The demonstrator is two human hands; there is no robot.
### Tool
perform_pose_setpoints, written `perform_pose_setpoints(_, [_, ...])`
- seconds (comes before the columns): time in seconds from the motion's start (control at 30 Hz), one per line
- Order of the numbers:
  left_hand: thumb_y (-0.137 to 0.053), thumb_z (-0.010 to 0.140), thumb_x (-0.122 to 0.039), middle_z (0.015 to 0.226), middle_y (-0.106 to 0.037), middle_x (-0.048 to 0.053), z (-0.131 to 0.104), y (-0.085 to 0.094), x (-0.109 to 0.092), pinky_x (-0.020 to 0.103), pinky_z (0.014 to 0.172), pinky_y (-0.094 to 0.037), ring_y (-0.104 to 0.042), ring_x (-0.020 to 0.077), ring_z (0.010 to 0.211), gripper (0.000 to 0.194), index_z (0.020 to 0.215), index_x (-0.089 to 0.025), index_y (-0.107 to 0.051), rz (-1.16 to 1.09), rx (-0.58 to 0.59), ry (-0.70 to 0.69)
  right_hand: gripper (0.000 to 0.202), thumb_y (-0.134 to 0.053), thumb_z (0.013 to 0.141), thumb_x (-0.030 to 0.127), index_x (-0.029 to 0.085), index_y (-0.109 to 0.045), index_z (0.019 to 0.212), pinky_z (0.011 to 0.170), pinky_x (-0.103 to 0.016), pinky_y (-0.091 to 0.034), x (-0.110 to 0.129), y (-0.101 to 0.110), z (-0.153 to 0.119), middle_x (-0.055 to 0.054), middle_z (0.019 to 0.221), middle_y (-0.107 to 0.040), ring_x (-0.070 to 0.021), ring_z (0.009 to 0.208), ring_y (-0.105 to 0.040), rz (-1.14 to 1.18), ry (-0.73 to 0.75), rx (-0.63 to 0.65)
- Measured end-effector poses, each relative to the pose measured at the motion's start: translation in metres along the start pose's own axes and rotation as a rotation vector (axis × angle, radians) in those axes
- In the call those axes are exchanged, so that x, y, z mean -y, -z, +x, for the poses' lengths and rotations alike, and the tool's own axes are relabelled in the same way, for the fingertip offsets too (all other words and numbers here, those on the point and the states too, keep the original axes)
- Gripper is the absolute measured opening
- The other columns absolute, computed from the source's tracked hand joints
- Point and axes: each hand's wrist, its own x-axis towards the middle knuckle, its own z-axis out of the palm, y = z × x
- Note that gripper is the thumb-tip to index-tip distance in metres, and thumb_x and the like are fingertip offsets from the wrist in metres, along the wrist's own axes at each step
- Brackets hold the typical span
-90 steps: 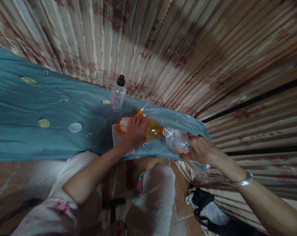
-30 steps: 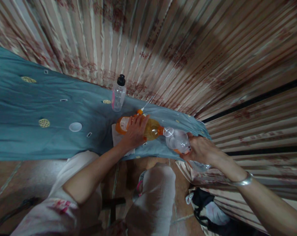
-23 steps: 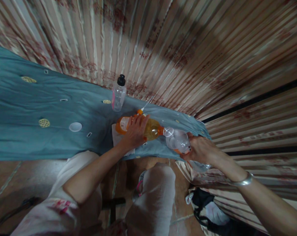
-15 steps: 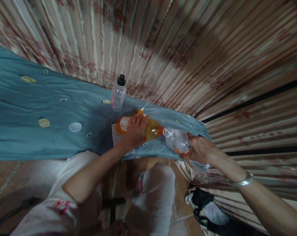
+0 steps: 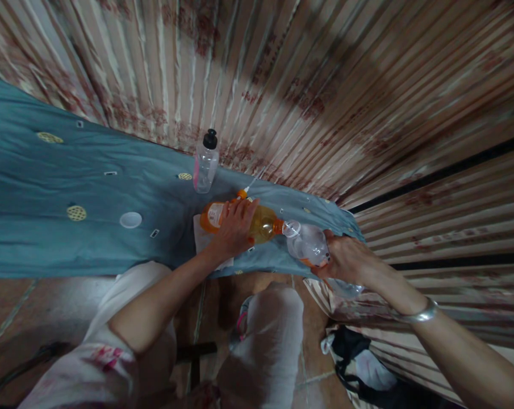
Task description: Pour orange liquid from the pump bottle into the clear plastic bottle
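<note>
An orange-tinted bottle (image 5: 265, 225) with a white label is held on its side in my left hand (image 5: 235, 227), its neck pointing right. My fingers wrap over its middle. My right hand (image 5: 344, 258) grips a clear plastic bottle (image 5: 308, 244), also tilted on its side, with its mouth facing left. The two mouths meet, and whether one sits inside the other I cannot tell. Yellowish liquid shows in the orange bottle. Just behind my left fingers lies an orange pump top (image 5: 242, 193) with a white tip. A white cloth or paper (image 5: 203, 241) lies under the orange bottle.
Behind the bottles, a clear bottle with a black cap (image 5: 206, 162) stands upright on the blue-green cloth (image 5: 99, 250). To the left is a small white round lid (image 5: 130, 220). A pleated curtain (image 5: 257, 85) rises along the back and right. A dark bag (image 5: 354, 363) lies on the tiled floor.
</note>
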Motion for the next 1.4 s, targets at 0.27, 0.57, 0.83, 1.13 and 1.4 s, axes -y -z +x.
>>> perform_pose_setpoints(0.27, [-0.066, 0.072, -0.026, 0.144, -0.042, 0.015, 0.0002, 0.0, 0.0, 0.052, 0.115, -0.025, -0.036, 0.0325, 0.136, 0.088, 0.147, -0.016, -0.021, -0.003, -0.002, 0.0, 0.045, -0.063, 0.072, 0.046, 0.012, -0.054, 0.1, 0.057, -0.031, -0.04, -0.0019, -0.0034, 0.0006, -0.015, 0.08, -0.072, -0.0331, 0.078, -0.071, -0.011, -0.008, -0.027])
perform_pose_setpoints(0.57, [-0.065, 0.07, -0.024, 0.143, -0.042, 0.016, -0.0004, 0.001, 0.0, 0.051, 0.115, -0.025, -0.036, 0.0332, 0.135, 0.088, 0.147, -0.014, -0.023, -0.006, 0.005, -0.006, 0.047, -0.062, 0.073, 0.048, 0.012, -0.053, 0.102, 0.056, -0.032, -0.04, -0.0002, -0.0018, -0.0004, -0.016, 0.08, -0.072, -0.0347, 0.078, -0.071, -0.005, -0.017, -0.023])
perform_pose_setpoints(0.83, [-0.067, 0.069, -0.023, 0.144, -0.042, 0.015, -0.0006, 0.0011, -0.0006, 0.051, 0.116, -0.025, -0.036, 0.0325, 0.135, 0.089, 0.147, -0.015, -0.024, -0.014, 0.005, 0.005, 0.047, -0.062, 0.072, 0.047, 0.012, -0.053, 0.102, 0.058, -0.032, -0.042, -0.0003, -0.0005, -0.0007, -0.015, 0.083, -0.073, -0.0327, 0.079, -0.072, -0.013, -0.017, -0.015])
perform_pose_setpoints(1.13, [-0.067, 0.069, -0.023, 0.143, -0.043, 0.016, -0.0001, 0.0, -0.0001, 0.052, 0.114, -0.026, -0.037, 0.034, 0.135, 0.089, 0.147, -0.014, -0.024, -0.009, 0.001, -0.005, 0.048, -0.063, 0.071, 0.044, 0.011, -0.054, 0.105, 0.06, -0.033, -0.043, -0.0017, -0.0026, 0.0009, -0.017, 0.086, -0.073, -0.0347, 0.083, -0.071, -0.003, -0.032, 0.0])
perform_pose_setpoints(1.4, [-0.065, 0.072, -0.027, 0.144, -0.042, 0.016, -0.0002, 0.0004, -0.001, 0.052, 0.116, -0.024, -0.036, 0.0333, 0.136, 0.086, 0.147, -0.014, -0.024, -0.005, 0.009, -0.002, 0.046, -0.063, 0.072, 0.044, 0.011, -0.054, 0.103, 0.058, -0.033, -0.042, -0.0002, -0.0005, -0.0007, -0.015, 0.08, -0.072, -0.034, 0.079, -0.071, -0.017, -0.017, -0.001])
